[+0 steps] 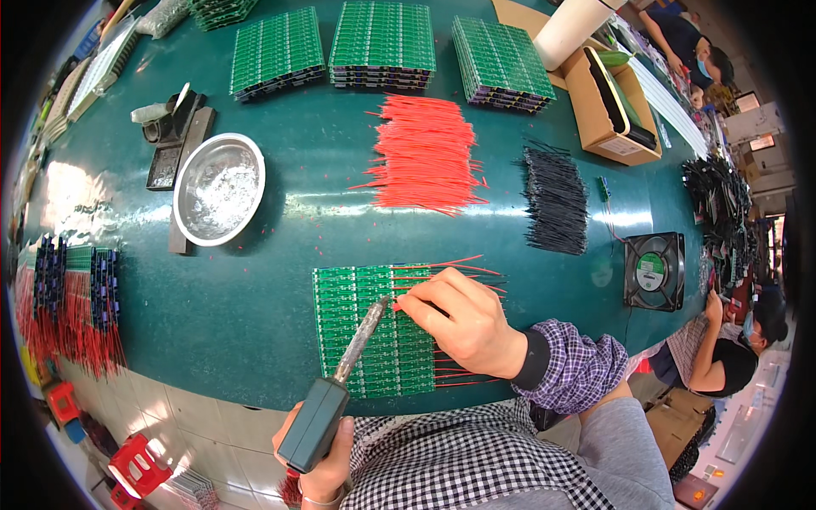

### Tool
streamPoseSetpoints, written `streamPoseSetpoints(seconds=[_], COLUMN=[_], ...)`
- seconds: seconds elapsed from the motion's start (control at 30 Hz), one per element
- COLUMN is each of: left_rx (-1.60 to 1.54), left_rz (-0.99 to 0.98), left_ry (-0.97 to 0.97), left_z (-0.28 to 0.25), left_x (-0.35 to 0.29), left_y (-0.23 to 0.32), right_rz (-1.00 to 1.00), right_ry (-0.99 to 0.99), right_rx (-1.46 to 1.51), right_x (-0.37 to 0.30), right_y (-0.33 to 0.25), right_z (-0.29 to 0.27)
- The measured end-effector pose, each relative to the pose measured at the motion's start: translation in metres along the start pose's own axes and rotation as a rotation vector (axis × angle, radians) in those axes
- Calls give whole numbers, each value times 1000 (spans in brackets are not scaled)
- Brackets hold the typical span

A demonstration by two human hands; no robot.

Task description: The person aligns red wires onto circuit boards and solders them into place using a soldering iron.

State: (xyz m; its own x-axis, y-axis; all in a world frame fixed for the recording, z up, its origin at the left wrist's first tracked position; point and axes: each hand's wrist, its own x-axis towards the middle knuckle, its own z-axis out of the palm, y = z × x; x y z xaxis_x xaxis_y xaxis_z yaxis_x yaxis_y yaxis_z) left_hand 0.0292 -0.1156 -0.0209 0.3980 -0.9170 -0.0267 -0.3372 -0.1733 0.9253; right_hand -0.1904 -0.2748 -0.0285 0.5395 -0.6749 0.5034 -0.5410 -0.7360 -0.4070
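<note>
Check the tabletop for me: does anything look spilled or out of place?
Yes, slightly: small red specks lie scattered on the green tabletop beside the white bowl, looking like stray scraps apart from the red wire pile.

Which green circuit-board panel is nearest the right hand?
The flat panel under the soldering iron, with the right hand over it; other green boards sit farther off, stacked at the back or grouped far left.

A broad, glossy green table (212, 331) fills most of the room seen here, bright light (76, 189) reflecting off its left side. At lower left, pale floor tiles (217, 422) surround what looks like a red stool (138, 467).
</note>
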Motion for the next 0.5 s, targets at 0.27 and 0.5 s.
streamPoseSetpoints(seconds=[0.27,0.5], left_rx=[45,-16], left_rz=[0,14], left_ry=[-21,-55], left_z=[-2,-16], left_x=[0,-14], left_y=[0,-18], right_rz=[3,0], right_ry=[-38,-34], right_rx=[-3,-18], right_x=[1,1], right_y=[-1,-1], right_z=[-3,-3])
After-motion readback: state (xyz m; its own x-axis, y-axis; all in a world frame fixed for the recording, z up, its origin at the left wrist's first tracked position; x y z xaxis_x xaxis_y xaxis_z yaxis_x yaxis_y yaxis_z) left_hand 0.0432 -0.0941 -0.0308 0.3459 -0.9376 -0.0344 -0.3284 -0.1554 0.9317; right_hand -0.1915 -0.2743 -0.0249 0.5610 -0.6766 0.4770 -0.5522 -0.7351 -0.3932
